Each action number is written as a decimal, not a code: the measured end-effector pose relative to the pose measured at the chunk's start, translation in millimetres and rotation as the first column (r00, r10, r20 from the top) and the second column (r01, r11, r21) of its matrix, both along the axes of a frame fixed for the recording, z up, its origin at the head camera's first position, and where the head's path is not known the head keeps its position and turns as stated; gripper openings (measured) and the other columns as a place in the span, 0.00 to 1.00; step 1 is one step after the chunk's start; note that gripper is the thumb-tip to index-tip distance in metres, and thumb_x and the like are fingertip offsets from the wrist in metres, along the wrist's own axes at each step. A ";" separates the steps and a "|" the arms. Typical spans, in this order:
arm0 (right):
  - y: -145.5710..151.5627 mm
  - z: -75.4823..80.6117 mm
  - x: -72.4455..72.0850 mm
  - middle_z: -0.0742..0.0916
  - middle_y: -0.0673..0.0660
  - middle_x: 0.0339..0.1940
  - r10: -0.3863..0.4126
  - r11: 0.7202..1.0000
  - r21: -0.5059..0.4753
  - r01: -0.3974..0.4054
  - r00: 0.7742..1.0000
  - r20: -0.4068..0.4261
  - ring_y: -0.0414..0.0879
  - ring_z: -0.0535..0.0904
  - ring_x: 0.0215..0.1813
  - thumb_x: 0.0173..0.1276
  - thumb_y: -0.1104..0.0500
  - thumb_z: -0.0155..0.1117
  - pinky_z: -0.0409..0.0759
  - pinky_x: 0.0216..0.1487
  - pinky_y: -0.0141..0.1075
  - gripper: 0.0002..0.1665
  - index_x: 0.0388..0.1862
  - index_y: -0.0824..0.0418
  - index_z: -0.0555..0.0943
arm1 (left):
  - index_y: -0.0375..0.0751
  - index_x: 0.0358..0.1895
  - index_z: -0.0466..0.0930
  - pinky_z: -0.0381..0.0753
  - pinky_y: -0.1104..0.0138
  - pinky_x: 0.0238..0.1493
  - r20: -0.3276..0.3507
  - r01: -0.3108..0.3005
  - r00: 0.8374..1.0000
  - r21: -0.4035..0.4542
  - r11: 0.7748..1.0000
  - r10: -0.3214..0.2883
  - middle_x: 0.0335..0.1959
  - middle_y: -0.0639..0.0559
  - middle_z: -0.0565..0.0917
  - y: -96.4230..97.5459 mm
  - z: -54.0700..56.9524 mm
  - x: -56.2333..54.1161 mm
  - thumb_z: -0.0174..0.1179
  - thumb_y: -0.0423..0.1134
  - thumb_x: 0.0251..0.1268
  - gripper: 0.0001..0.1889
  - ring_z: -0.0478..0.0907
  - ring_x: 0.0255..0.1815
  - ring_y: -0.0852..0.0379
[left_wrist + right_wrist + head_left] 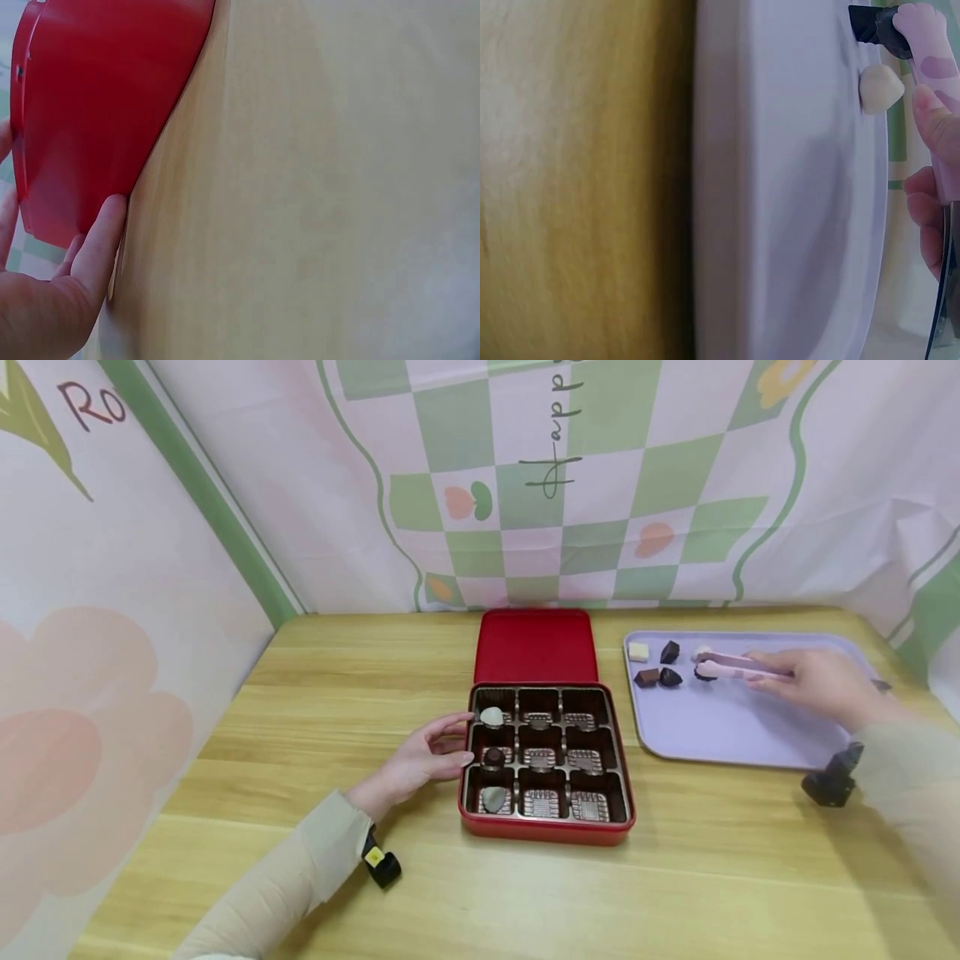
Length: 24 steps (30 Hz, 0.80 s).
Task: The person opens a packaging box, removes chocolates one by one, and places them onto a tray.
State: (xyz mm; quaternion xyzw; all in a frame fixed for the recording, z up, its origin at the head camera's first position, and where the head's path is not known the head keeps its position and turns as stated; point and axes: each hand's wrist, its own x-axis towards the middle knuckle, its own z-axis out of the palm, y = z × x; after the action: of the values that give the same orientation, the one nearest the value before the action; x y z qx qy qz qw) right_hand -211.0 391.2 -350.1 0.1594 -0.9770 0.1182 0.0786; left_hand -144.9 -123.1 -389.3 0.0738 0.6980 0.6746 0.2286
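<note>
My right hand (821, 681) grips pink paw-tipped tongs (742, 667) over the lavender tray (720, 727). The tongs' tips are at a dark chocolate (892, 34), mostly hidden behind them in the head view; a white chocolate (881, 88) lies close by. My left hand (420, 760) rests against the left side of a red tin (547, 831), its straight fingers on the wall (82, 135). In the tin's left column of compartments lie a white chocolate (492, 717), a round dark chocolate (493, 757) and a pale greyish chocolate (493, 799).
Behind the tin lies its open red lid (536, 647). On the tray's left part are a white square chocolate (638, 652), a brown chocolate (647, 678) and two dark ones (671, 652). A printed cloth (525, 552) hangs along the back edge of the wooden table (360, 677).
</note>
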 end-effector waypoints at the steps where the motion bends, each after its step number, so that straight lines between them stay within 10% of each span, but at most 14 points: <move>1: 0.1 -1.5 -0.5 0.82 0.76 0.44 -0.007 1.000 -0.003 0.007 1.000 0.019 0.73 0.78 0.41 0.57 0.54 0.71 0.75 0.40 0.62 0.28 0.53 0.67 0.79 | 0.43 0.71 0.60 0.83 0.58 0.52 -0.001 0.000 1.000 -0.001 1.000 0.000 0.66 0.35 0.65 -0.1 0.1 0.0 0.59 0.26 0.59 0.35 0.68 0.62 0.43; 24: 4.4 -16.5 -7.8 0.75 0.81 0.53 -0.043 0.999 0.018 0.040 0.980 0.195 0.80 0.70 0.52 0.64 0.45 0.63 0.69 0.50 0.69 0.37 0.62 0.70 0.70 | 0.44 0.71 0.61 0.82 0.58 0.53 0.007 -0.001 1.000 0.000 1.000 0.001 0.66 0.36 0.65 -0.1 -2.0 -2.6 0.59 0.26 0.59 0.35 0.68 0.62 0.43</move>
State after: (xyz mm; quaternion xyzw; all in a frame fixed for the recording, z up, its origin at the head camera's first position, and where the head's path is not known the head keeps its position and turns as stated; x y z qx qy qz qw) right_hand -218.8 395.7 -366.7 0.1272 -0.9839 0.1248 -0.0163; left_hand -147.5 -123.2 -391.3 0.0712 0.6972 0.6750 0.2306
